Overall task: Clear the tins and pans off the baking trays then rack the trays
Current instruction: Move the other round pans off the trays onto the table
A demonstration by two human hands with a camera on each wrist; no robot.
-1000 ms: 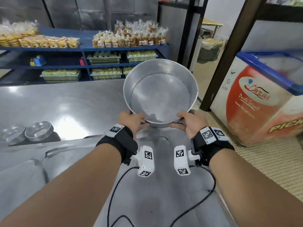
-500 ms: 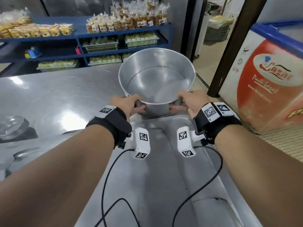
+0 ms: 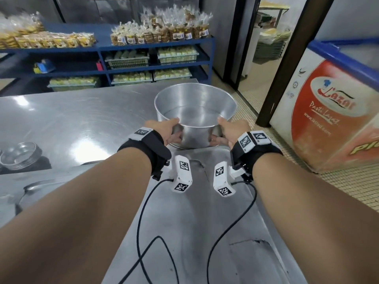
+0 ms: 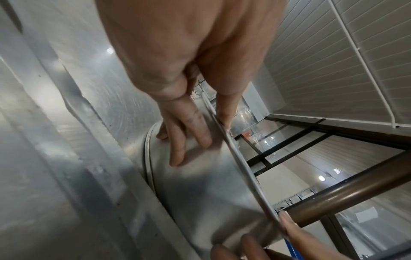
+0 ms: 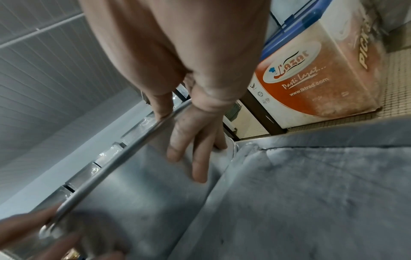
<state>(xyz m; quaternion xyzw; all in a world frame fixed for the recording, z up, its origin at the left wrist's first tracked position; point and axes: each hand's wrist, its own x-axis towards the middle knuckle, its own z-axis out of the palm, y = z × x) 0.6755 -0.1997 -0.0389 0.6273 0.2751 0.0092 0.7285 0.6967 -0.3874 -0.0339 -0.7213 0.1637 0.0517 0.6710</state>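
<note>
A large, deep round metal pan (image 3: 196, 134) stands upright with its base down at the steel table (image 3: 82, 119), just past the far edge of the baking tray (image 3: 190, 212). My left hand (image 3: 166, 130) grips its near left side and my right hand (image 3: 229, 130) its near right side. In the left wrist view the left hand (image 4: 195, 126) has its thumb over the rim and its fingers flat on the pan's wall (image 4: 200, 184). The right hand (image 5: 189, 132) holds the pan (image 5: 133, 184) the same way, beside the tray (image 5: 311, 193).
A stack of small round tins (image 3: 19, 155) sits at the table's left edge. Blue shelves (image 3: 155, 46) with packed goods stand beyond the table. An orange and white chest freezer (image 3: 332, 111) stands on the tiled floor to the right.
The pan was held up and tilted toward me; both hands have brought it down and level onto the table beyond the tray. Both grips are unchanged.
</note>
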